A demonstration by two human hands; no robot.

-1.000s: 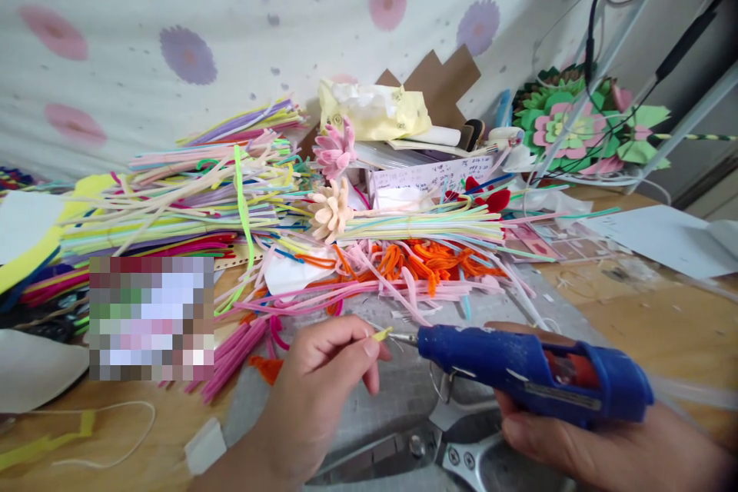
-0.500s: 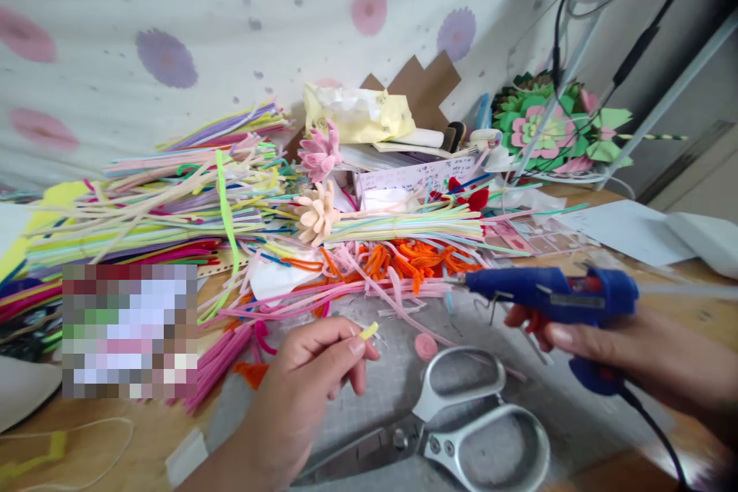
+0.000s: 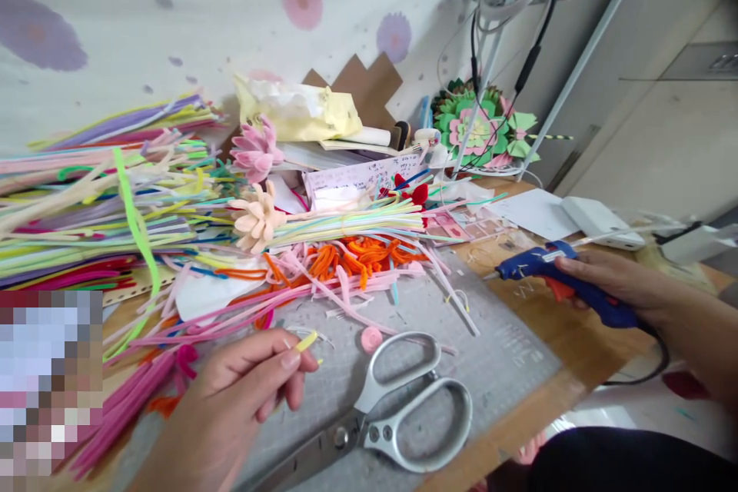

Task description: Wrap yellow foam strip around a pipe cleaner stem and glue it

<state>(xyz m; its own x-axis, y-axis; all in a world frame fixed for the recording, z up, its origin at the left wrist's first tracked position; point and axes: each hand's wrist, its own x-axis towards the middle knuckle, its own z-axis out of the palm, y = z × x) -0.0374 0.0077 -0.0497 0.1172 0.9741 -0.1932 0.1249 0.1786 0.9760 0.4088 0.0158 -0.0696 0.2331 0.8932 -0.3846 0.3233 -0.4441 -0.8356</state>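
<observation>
1. Scissors (image 3: 369,421), lower centre: metal, smooth, soft sheen.
2. Glue gun (image 3: 533,264), right: smooth blue plastic body.
3. Mat (image 3: 490,354), centre: grey, matt, scuffed surface.
4. Tabletop (image 3: 582,334), lower right: smooth wood finish.
5. Craft stems (image 3: 86,242), left: fuzzy, matt.
6. Curtain (image 3: 219,23), upper left: matt cloth, creased.
7. Cardboard (image 3: 367,86), upper centre: brown, matt.

Yellow strip (image 3: 307,340): short, narrow, perhaps fuzzy, pinched in left hand (image 3: 254,373). Blue glue gun (image 3: 527,263): nozzle leftward, in right hand (image 3: 626,280).
</observation>
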